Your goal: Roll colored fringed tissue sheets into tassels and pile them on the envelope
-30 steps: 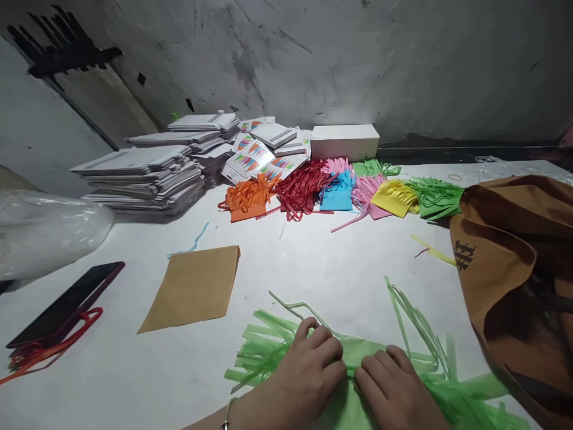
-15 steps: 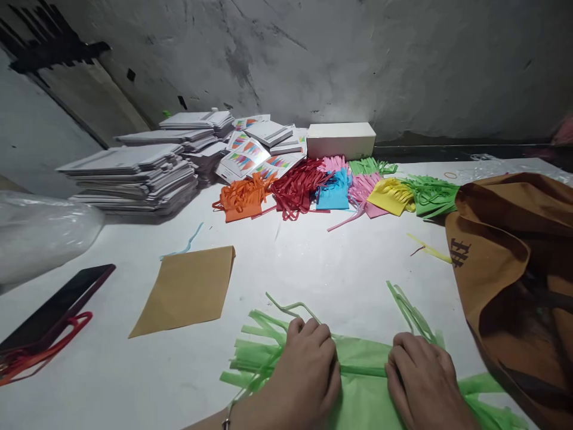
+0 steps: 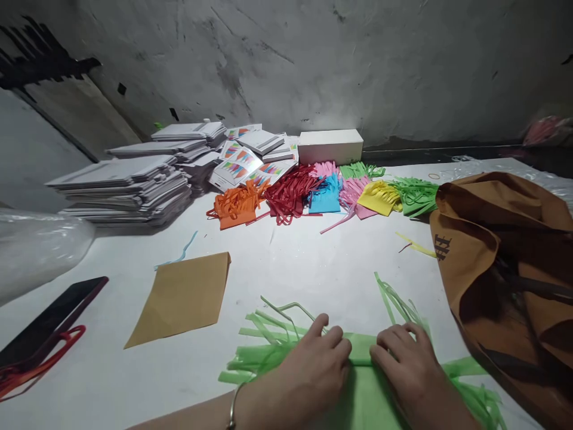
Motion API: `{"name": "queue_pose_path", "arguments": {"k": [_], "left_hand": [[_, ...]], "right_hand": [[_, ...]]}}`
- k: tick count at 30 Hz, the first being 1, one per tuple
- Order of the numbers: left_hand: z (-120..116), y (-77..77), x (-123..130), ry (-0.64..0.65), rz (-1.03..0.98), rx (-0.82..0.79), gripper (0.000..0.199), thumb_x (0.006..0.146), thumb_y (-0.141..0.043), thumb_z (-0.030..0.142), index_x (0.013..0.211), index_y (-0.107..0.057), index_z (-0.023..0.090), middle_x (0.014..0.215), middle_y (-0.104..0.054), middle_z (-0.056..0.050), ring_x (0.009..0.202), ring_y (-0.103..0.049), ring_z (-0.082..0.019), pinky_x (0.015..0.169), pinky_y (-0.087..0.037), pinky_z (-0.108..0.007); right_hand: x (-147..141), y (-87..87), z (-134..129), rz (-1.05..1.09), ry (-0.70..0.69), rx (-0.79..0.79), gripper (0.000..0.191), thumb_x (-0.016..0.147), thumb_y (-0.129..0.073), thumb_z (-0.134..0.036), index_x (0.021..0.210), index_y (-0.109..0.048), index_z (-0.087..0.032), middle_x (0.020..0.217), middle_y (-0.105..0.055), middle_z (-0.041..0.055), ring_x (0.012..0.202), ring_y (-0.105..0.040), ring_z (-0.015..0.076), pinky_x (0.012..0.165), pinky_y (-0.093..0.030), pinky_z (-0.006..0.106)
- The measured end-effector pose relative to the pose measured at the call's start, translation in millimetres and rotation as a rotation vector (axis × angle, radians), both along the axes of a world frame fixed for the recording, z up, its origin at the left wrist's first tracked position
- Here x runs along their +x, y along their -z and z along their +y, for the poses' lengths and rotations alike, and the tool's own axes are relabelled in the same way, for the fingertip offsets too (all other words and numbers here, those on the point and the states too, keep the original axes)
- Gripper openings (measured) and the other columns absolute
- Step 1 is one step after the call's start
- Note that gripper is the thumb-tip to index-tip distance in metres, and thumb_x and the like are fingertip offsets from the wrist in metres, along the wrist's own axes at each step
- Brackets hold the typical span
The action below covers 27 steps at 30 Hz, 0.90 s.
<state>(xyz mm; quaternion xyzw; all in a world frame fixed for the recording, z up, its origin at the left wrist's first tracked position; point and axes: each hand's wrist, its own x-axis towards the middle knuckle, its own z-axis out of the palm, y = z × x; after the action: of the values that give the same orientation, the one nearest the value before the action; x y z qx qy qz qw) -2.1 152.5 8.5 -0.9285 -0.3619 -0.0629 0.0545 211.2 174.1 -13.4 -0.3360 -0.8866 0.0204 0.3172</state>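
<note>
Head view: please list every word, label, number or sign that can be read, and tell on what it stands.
No text can be read surely.
Brown fabric: dark mark of crossed strokes, no sure letters.
White box: tiny mark near lower right corner, too small.
Colour-printed packs: any lettering too small.
Green fringed paper: none visible.

Matt green paper [image 3: 367, 394], glossy wrap [image 3: 40, 251], probably plastic

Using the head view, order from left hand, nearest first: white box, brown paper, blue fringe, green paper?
1. Green paper, under the left hand.
2. Brown paper, left of the hand.
3. Blue fringe, far ahead.
4. White box, behind the fringe.
</note>
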Motion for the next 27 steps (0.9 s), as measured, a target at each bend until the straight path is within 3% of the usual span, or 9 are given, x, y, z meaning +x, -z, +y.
{"name": "queue_pose_path", "arguments": {"k": [3, 6, 12, 16, 18, 21, 23, 27], "left_hand": [[9.5, -8.6, -5.3, -0.068, 0.011, -0.164, 0.018, 0.087, -0.070, 0.019, 0.070, -0.061, 0.019, 0.075, -0.061, 0.000, 0.076, -0.050, -0.020, 0.077, -0.032, -0.040], [11.3, -14.1, -10.5, -0.119, -0.026, -0.266, 0.017, 0.085, -0.069, 0.018, 0.070, -0.060, 0.019, 0.075, -0.062, 0.001, 0.076, -0.052, -0.019, 0.073, -0.032, -0.038], [6.2, -8.6, -7.7, -0.001, 0.044, -0.048, 0.023, 0.087, -0.068, 0.016, 0.067, -0.055, 0.018, 0.071, -0.057, 0.001, 0.075, -0.049, -0.019, 0.082, -0.031, -0.043], [10.9, -10.6, -8.3, -0.118, -0.005, -0.173, 0.021, 0.081, -0.074, 0.025, 0.070, -0.057, 0.019, 0.075, -0.060, 0.001, 0.075, -0.051, -0.018, 0.075, -0.034, -0.038], [8.2, -11.4, -7.9, -0.156, -0.064, -0.117, 0.019, 0.081, -0.074, 0.022, 0.072, -0.057, 0.019, 0.078, -0.062, 0.000, 0.074, -0.052, -0.018, 0.075, -0.035, -0.037], [-4.5, -1.9, -4.4, 0.015, -0.134, 0.123, 0.008, 0.090, -0.066, 0.017, 0.084, -0.062, 0.019, 0.080, -0.063, 0.000, 0.073, -0.051, -0.018, 0.080, -0.037, -0.037], [-12.6, 11.4, -4.4, 0.113, -0.158, 0.205, 0.004, 0.094, -0.065, 0.024, 0.094, -0.066, 0.021, 0.087, -0.068, -0.001, 0.079, -0.055, -0.019, 0.082, -0.040, -0.035], [-10.1, 35.2, -19.0, 0.031, -0.072, 0.258, 0.054, 0.089, -0.065, 0.058, 0.128, -0.064, 0.022, 0.129, -0.069, -0.009, 0.117, -0.057, -0.029, 0.093, -0.043, -0.034]], "right_hand": [[-7.5, -5.1, 0.3, -0.064, -0.130, 0.063, 0.034, 0.098, -0.038, -0.004, 0.077, -0.059, -0.020, 0.075, -0.057, 0.0002, 0.074, -0.050, 0.0191, 0.091, -0.034, 0.039], [-12.4, -1.8, 1.7, -0.169, -0.188, 0.165, 0.026, 0.086, -0.049, 0.002, 0.074, -0.059, -0.019, 0.071, -0.055, 0.0005, 0.072, -0.048, 0.0198, 0.092, -0.035, 0.038], [-13.4, 3.7, 7.2, -0.135, -0.191, 0.103, 0.027, 0.080, -0.052, 0.004, 0.070, -0.055, -0.020, 0.070, -0.054, -0.0005, 0.068, -0.047, 0.0191, 0.087, -0.034, 0.037], [-17.0, 2.9, 7.9, -0.096, -0.171, 0.081, 0.027, 0.091, -0.050, -0.004, 0.072, -0.055, -0.021, 0.071, -0.056, -0.0005, 0.070, -0.049, 0.0197, 0.088, -0.033, 0.038], [-21.0, 0.9, 8.5, -0.071, -0.161, 0.105, 0.033, 0.095, -0.043, -0.002, 0.070, -0.054, -0.021, 0.070, -0.055, 0.0000, 0.068, -0.047, 0.0194, 0.086, -0.034, 0.038], [-25.6, -9.2, 13.2, -0.008, -0.134, 0.112, 0.041, 0.100, -0.033, -0.003, 0.069, -0.051, -0.021, 0.068, -0.054, -0.0004, 0.065, -0.047, 0.0178, 0.081, -0.036, 0.036], [-21.8, -21.3, 19.7, 0.078, -0.078, 0.112, 0.036, 0.102, -0.035, -0.008, 0.074, -0.054, -0.020, 0.070, -0.056, -0.0009, 0.067, -0.051, 0.0166, 0.080, -0.038, 0.035], [27.5, -46.0, 27.2, 0.323, 0.174, 0.177, 0.014, 0.099, -0.051, -0.008, 0.097, -0.060, -0.019, 0.086, -0.063, 0.0015, 0.083, -0.059, 0.0165, 0.085, -0.043, 0.034]]}}
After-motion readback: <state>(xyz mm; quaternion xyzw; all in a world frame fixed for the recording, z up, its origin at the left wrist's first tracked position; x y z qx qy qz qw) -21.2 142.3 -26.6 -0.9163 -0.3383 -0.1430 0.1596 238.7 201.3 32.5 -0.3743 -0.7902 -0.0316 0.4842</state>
